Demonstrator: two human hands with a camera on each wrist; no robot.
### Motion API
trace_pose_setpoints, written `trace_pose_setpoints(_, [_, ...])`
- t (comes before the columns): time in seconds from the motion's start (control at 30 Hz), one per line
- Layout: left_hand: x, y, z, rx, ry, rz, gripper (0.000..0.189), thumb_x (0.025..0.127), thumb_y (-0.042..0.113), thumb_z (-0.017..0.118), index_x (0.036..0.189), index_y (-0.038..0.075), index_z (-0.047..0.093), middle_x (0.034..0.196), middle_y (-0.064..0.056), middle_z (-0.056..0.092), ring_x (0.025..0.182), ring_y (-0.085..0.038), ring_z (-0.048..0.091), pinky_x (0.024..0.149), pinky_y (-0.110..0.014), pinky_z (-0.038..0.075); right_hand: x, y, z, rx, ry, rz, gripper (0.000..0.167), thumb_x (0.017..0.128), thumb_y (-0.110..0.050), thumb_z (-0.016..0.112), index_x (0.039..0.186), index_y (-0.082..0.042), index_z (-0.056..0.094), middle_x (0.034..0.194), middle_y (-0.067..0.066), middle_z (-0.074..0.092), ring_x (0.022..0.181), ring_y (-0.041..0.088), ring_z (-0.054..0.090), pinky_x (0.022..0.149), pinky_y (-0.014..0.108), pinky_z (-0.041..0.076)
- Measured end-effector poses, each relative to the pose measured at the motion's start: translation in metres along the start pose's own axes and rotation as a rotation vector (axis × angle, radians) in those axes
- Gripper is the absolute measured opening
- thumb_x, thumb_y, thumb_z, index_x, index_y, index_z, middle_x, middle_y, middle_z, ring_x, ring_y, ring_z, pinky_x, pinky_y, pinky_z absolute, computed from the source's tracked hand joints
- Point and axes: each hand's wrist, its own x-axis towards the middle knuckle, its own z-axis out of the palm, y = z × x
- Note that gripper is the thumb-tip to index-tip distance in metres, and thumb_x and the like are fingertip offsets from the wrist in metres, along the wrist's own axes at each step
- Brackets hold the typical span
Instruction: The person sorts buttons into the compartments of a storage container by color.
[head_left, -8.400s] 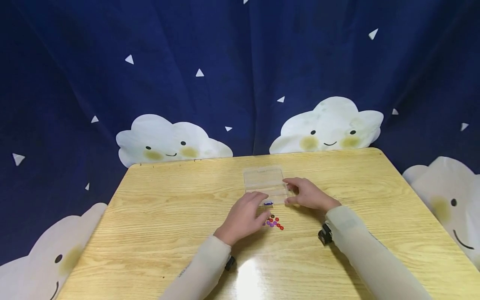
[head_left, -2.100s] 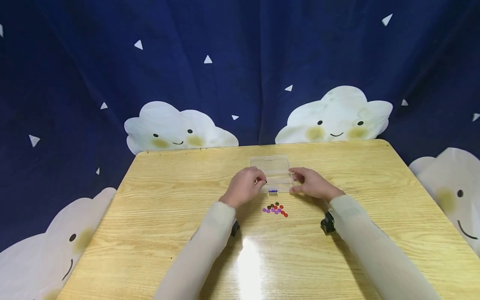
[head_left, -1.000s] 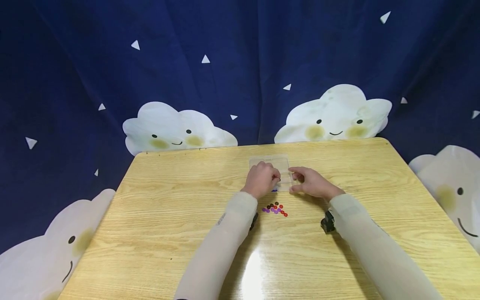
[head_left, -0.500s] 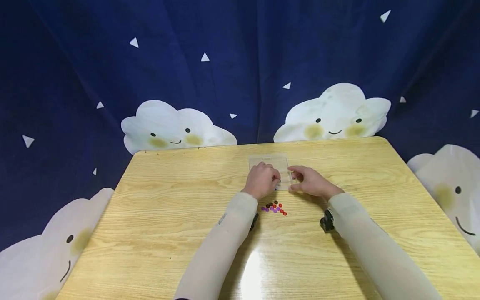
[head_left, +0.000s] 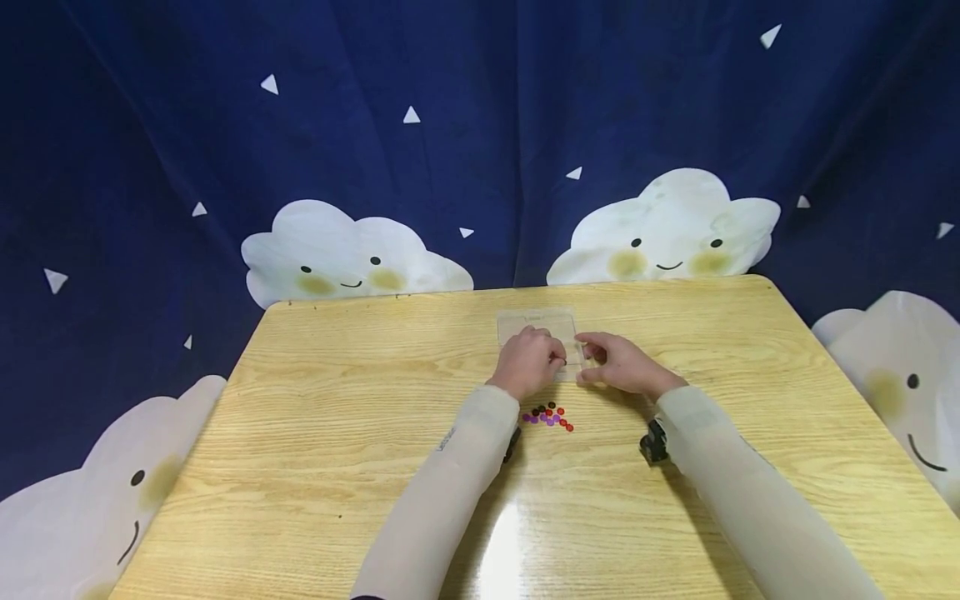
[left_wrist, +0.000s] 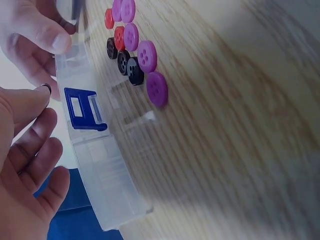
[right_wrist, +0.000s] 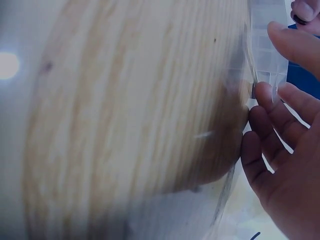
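A clear plastic divided box (head_left: 536,323) lies with its lid folded back on the table. My left hand (head_left: 527,360) is above the box and pinches a black button (left_wrist: 46,88) between thumb and forefinger; only its dark edge shows. On the box's front is a blue latch (left_wrist: 85,109). My right hand (head_left: 622,365) holds the box's right end, thumb at the front and fingers behind. In front of the box lie loose buttons: purple buttons (left_wrist: 157,89), black buttons (left_wrist: 135,71) and red buttons (left_wrist: 119,38). The left hand hides part of the box's inside.
The wooden table (head_left: 315,433) carries the box near its far edge. Behind it hangs a dark blue curtain (head_left: 450,150) with cloud prints. A black wrist camera (head_left: 654,443) sits under the right wrist.
My left hand was at the button pile 8.4 seconds ago, then at the box's left side with a black button. It has moved right over the box. My right hand stays at the box's end.
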Motion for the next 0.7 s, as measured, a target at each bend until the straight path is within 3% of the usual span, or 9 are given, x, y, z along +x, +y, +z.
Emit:
trace_pose_setpoints(0.17, [-0.0004, 0.0016, 0.0002, -0.042, -0.013, -0.008, 0.015, 0.097, 0.024, 0.064, 0.100, 0.022, 0.078, 0.098, 0.006, 0.070, 0.095, -0.012, 0.062, 0.084, -0.026, 0.054, -0.0002, 0.0004, 0.0004, -0.008, 0.000, -0.001, 0.075, 0.086, -0.023, 0.077, 0.149, -0.003, 0.042, 0.109, 0.011, 0.057, 0.096, 0.023, 0.048, 0.082, 0.034, 0.041])
trace_pose_setpoints(0.7, [0.0019, 0.0018, 0.0019, -0.047, -0.023, -0.022, 0.015, 0.097, 0.024, 0.064, 0.100, 0.021, 0.078, 0.098, 0.005, 0.070, 0.096, -0.013, 0.063, 0.086, -0.028, 0.055, 0.0003, 0.0006, -0.0003, -0.022, 0.001, -0.014, 0.075, 0.085, -0.023, 0.078, 0.148, -0.002, 0.042, 0.113, 0.011, 0.060, 0.097, 0.022, 0.050, 0.084, 0.034, 0.043])
